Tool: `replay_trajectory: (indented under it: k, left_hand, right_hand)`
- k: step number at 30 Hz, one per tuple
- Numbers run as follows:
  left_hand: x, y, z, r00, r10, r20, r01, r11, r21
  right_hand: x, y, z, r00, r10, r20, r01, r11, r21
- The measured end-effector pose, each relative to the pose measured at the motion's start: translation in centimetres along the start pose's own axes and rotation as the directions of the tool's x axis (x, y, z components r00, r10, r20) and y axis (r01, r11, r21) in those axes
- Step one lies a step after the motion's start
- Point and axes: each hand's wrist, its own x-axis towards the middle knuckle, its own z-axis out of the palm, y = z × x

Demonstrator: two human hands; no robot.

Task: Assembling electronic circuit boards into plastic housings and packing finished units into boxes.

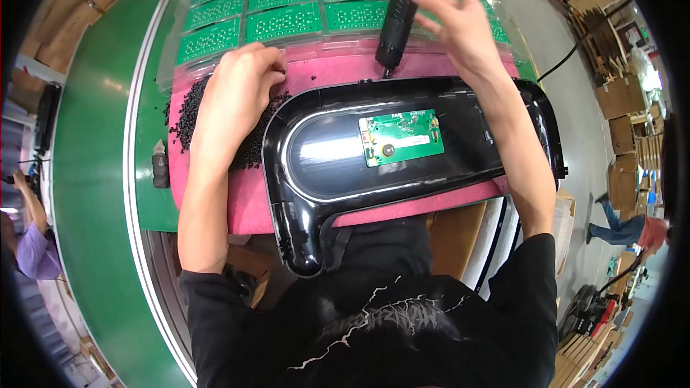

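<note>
Fingers (272,57) of the left hand (241,90) curl narrow beside a heap of small black pieces (188,111); their tips are partly hidden, so I cannot tell whether they pinch anything. Those of the right hand (467,29) stand loosely spread beside a black power screwdriver (399,18), contact unclear. Just beyond the left fingers runs the near edge of a clear tray (316,42), holding green circuit boards (282,23) in rows. Nearer the person than both sets of fingers lies a glossy black shell (298,223), its raised rim surrounding a single green board (402,136); its projecting arm reaches past the near edge of the pink mat (323,68). Bare mat shows between the left fingers and the screwdriver's tip. Leftward of those fingers, past the heap, the mat's edge meets the green table (149,208).
</note>
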Motion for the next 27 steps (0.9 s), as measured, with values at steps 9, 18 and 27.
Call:
replay_trajectory:
  k: [9,18,27]
  left_hand:
    - [-0.2,0.8,0.3,0.981,-0.042,-0.189,0.015,0.99,-0.143]
    - [-1.1,3.9,1.0,0.982,-0.099,0.16,0.184,0.672,-0.717]
    - [-1.4,4.5,2.9,0.98,0.017,0.196,0.134,0.669,-0.731]
  right_hand:
    - [-0.8,-3.0,3.8,0.998,-0.02,0.057,0.017,0.999,0.048]
    - [-6.6,-7.9,2.2,0.92,-0.325,0.218,0.022,0.598,0.801]
    - [-8.5,-5.9,2.0,0.951,-0.3,0.078,0.122,0.594,0.795]
